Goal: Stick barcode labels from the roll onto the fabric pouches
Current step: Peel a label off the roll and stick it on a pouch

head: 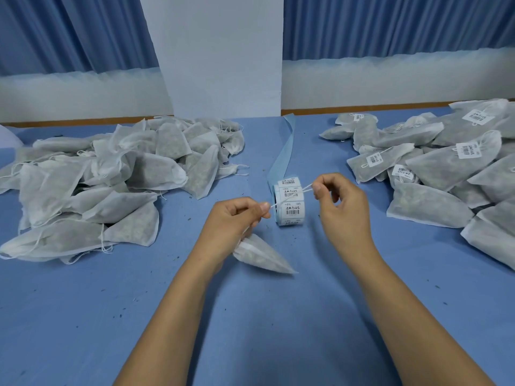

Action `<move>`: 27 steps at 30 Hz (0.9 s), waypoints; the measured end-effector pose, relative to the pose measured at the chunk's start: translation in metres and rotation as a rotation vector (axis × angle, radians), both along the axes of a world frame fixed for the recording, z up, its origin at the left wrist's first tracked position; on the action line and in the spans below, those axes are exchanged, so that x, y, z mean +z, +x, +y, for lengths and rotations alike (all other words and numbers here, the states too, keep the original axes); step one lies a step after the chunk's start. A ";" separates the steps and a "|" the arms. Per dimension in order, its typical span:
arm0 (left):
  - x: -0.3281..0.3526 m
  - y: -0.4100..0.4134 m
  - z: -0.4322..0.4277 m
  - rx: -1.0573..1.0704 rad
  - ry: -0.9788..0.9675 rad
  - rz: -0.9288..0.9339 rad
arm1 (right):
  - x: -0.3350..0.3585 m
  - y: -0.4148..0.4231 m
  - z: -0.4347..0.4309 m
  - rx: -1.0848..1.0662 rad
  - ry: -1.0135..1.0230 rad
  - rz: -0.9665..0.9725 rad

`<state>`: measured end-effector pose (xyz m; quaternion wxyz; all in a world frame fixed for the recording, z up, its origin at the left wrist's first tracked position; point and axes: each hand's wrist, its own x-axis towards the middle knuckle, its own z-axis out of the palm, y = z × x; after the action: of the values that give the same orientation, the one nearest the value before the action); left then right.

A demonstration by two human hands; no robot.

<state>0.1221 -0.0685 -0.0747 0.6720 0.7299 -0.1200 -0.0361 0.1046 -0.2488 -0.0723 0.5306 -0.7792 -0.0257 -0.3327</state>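
The left hand (237,218) is curled around the top of a fabric pouch (262,254), which hangs below it with its pointed end just above the blue table (250,330), and its thumb and forefinger pinch one end of the white drawstring (289,195). The right hand (338,203) pinches the other end of that string between thumb and forefinger, its other fingers loosely bent, so the string stretches between the two hands. Just behind the string stands the label roll (289,203), its blue backing strip (284,146) trailing away across the table. A heap of unlabelled pouches (111,174) lies to the left, and a heap of labelled pouches (446,162) to the right.
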 end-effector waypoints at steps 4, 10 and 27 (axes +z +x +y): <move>-0.002 -0.001 0.004 0.007 0.053 -0.062 | 0.000 -0.001 0.007 0.046 0.193 0.050; -0.007 0.007 0.001 0.207 0.031 -0.155 | 0.000 -0.009 0.022 0.225 0.275 0.046; 0.009 0.000 0.002 0.036 -0.995 -0.230 | -0.010 -0.023 0.054 0.548 0.042 0.327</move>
<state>0.1217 -0.0668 -0.0657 0.9211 0.3228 -0.1833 0.1177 0.0820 -0.1949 -0.0822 0.6135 -0.7753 -0.1422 -0.0482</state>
